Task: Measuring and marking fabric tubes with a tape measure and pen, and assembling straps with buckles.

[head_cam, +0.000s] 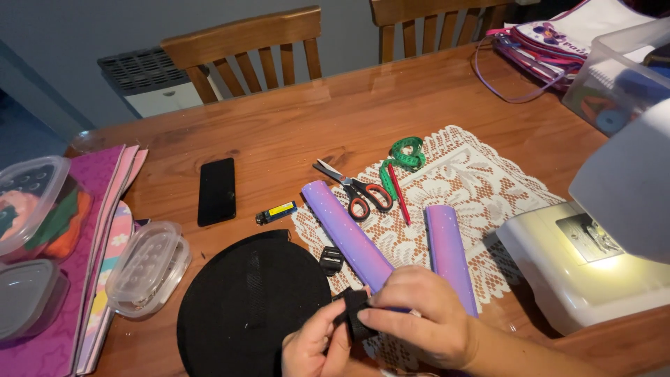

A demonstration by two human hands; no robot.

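Left hand (315, 347): bottom centre of frame, my fingers pinch the black webbing strap (355, 314) from below.
Strap: lower centre, light, limp, non-slippery; best taken by its folded edge.
Right hand (419, 314): clenched over the fold, beside the purple rolls (349, 234).

1. The left hand (313, 347) is cut off by the bottom edge; only thumb and knuckles show.
2. The right hand (417, 315) covers the near end of one purple roll (347, 234) and most of the black strap (356, 315) in its grip.
3. The sewing machine (593, 258) runs off the right edge.
4. The lidded tubs (31, 209) are clipped at the left edge, their contents blurred.
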